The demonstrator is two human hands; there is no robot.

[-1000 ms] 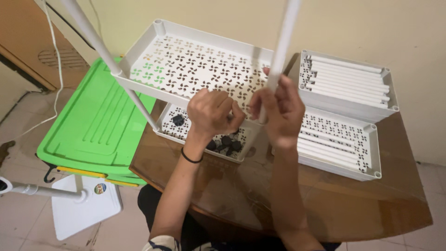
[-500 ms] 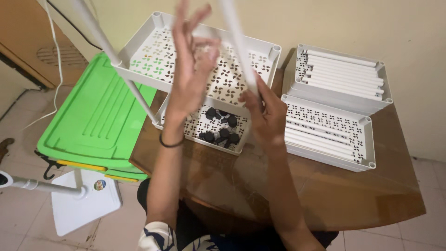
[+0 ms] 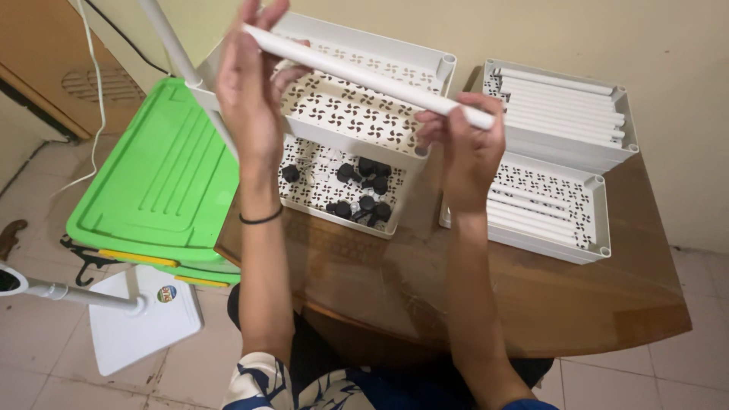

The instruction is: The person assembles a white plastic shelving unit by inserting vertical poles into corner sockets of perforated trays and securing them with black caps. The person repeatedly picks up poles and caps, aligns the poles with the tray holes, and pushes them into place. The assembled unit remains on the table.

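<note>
Holding a long white tube (image 3: 364, 76) up in the air, both hands grip it, one at each end. The left hand (image 3: 250, 99) is curled around the far left end, fingers wrapped over the top. The right hand (image 3: 467, 144) pinches the other end with bent fingers and thumb. The tube slants down from left to right, above a white rack (image 3: 364, 114).

The rack has two trays with little flower-shaped holes, one above the other, joined by white poles. In the lower tray (image 3: 311, 190) lie small black round pieces (image 3: 364, 190). The rack stands on a brown wooden table (image 3: 531, 304).

To the right, two more white trays (image 3: 569, 152) sit on the table, stacked a bit apart, and both are full of white tubes lying side by side.

To the left of the table is a green plastic box lid (image 3: 152, 190). Below it, on the tiled floor, is a white flat stand (image 3: 144, 319) with a pole.
</note>
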